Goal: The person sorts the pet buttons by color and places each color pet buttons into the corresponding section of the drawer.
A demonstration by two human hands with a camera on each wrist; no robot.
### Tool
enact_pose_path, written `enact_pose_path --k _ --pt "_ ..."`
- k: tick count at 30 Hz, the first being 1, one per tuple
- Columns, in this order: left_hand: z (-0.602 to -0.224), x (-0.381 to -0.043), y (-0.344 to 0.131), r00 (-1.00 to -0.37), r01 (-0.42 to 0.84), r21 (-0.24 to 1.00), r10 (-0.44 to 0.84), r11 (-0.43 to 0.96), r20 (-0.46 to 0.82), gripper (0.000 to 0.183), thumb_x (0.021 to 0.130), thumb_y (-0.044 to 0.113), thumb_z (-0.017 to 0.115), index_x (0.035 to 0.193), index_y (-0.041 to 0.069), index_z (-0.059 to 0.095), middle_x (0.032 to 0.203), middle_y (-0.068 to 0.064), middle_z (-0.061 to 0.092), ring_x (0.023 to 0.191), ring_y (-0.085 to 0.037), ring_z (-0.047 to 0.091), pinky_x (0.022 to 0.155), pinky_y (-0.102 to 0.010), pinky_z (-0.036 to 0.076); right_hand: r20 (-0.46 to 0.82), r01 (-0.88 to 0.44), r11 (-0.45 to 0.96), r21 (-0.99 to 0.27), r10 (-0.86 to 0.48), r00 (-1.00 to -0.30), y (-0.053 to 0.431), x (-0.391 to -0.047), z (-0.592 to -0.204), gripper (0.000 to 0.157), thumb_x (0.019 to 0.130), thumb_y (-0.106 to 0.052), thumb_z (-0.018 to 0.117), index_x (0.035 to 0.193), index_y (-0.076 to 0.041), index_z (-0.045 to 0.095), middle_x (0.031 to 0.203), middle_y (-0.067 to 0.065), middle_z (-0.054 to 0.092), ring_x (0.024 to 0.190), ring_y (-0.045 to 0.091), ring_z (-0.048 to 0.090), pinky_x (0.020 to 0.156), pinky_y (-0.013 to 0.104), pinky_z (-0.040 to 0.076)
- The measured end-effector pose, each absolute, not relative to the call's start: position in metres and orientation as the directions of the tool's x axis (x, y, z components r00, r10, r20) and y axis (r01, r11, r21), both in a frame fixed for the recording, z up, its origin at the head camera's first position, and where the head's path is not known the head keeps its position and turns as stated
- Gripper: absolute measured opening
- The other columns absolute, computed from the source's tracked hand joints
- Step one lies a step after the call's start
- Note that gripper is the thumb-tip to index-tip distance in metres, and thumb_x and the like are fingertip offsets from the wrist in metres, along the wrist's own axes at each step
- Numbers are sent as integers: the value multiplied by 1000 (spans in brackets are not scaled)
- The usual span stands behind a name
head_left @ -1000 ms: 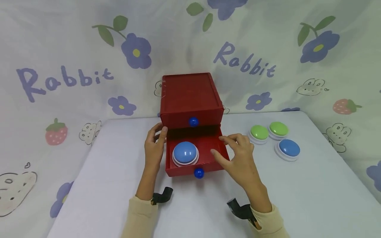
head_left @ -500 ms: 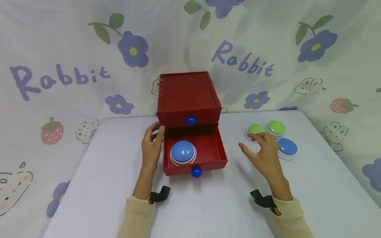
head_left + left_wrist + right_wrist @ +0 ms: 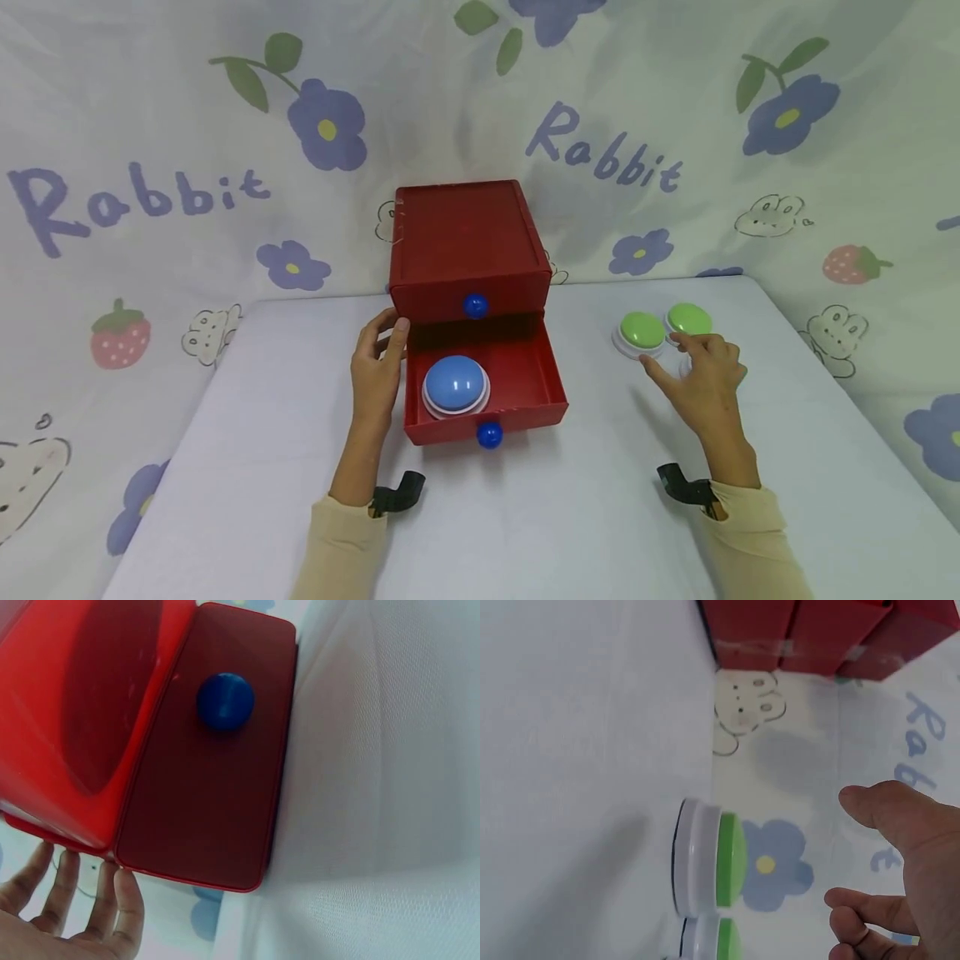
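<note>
A red two-drawer box (image 3: 468, 233) stands at the back of the table, its lower drawer (image 3: 525, 375) pulled out. Inside that drawer, on the left, sits a large blue push button (image 3: 455, 383) with a white base. My left hand (image 3: 375, 375) rests at the box's left side, fingertips against its edge (image 3: 112, 864) in the left wrist view. To the right, my right hand (image 3: 708, 379) hovers with thumb and fingers spread and nothing between them. It mostly hides another button, whose white base (image 3: 686, 365) peeks out. Two green push buttons, a nearer one (image 3: 642, 331) and a farther one (image 3: 688, 318), lie just beyond it.
A blue knob (image 3: 476, 306) fronts the closed upper drawer, and another blue knob (image 3: 490, 435) sticks out from the lower one. Behind the white table (image 3: 570, 517) hangs a printed curtain (image 3: 450, 100).
My right hand has left the drawer's right side and moved right, over to the buttons on the table. My left hand has stayed at the box.
</note>
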State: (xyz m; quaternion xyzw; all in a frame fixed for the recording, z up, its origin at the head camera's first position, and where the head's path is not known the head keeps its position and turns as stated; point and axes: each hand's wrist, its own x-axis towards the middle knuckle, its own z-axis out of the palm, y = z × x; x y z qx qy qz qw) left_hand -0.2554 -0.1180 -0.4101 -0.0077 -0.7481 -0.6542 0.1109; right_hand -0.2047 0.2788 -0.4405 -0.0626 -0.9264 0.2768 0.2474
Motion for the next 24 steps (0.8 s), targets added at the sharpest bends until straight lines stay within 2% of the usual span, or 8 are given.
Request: enact_pose_path --k 8,16,20,24 --pt "-411 -256 -118 -976 157 978 -131 138 176 49 103 30 56 146 8 49 141 -10 50 118 -27 51 84 -17 50 295 164 845 -509 350 -889 309 -204 -445 68 86 -37 77 132 9 56 123 33 44 117 52 34 89 67 24" --pt "-409 -256 -117 -977 149 978 -131 145 168 51 103 31 56 147 9 48 141 -10 50 121 -27 50 86 -18 50 220 269 809 -522 433 -874 334 -200 -456 77 86 -44 74 134 11 51 127 37 39 122 54 28 90 68 21" --pt "-408 -255 -117 -979 131 979 -133 158 153 52 102 34 56 148 10 47 143 -9 49 122 -27 50 93 -30 52 170 319 793 -519 462 -870 340 -200 -461 82 86 -48 73 136 12 49 128 38 37 123 54 26 90 68 20" --pt "-409 -255 -116 -980 125 979 -133 163 147 53 102 35 56 148 10 47 143 -8 49 122 -25 50 94 -31 52 151 342 794 -502 469 -870 346 -198 -467 86 86 -50 72 135 16 47 127 40 35 123 55 24 89 69 19"
